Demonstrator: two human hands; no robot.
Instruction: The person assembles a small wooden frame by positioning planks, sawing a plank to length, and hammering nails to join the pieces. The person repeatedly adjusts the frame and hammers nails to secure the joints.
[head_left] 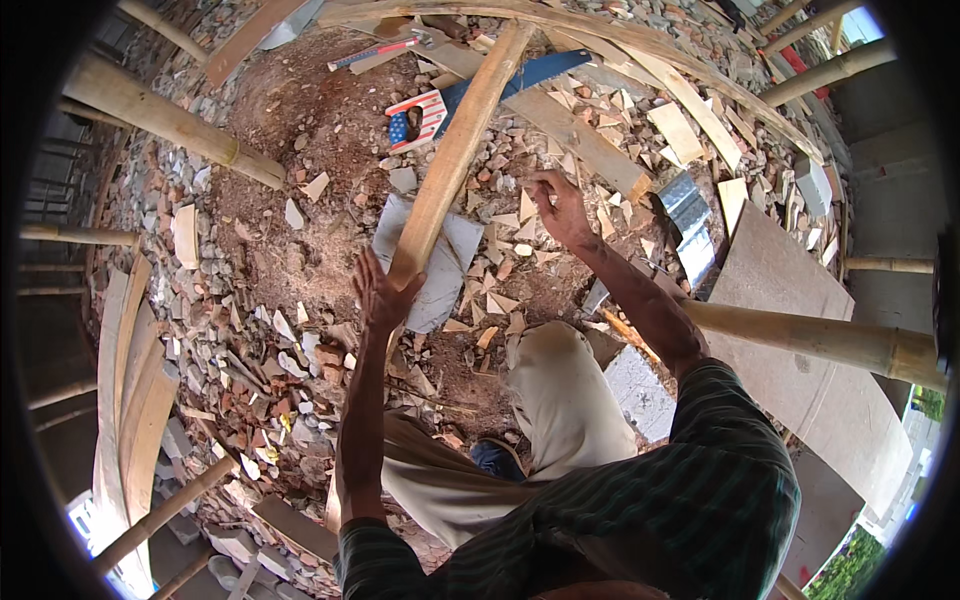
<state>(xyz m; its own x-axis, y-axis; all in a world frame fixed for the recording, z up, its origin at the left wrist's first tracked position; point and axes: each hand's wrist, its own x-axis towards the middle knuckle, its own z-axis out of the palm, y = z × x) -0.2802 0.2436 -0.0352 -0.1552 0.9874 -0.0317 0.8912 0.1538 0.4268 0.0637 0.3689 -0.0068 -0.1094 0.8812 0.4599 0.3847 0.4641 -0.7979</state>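
A long wooden beam (455,160) slants from the far middle down toward me. My left hand (383,292) is closed on its near end, thumb over the top and fingers along the left side. Beneath this end lies a grey flat slab (445,270). My right hand (562,212) hovers to the right of the beam, apart from it, fingers loosely bent and nothing visible in them. A handsaw (412,122) with a striped, starred handle and blue blade lies partly hidden under the beam. Farther left rests a hammer (375,54) with a red and white handle.
Rubble and triangular wood offcuts (500,303) cover the ground. A plank (585,145) lies beyond my right hand, near a shiny metal sheet (686,225). A bamboo pole (800,335) and a large board (790,280) stand at right. Curved boards (135,390) lean at left.
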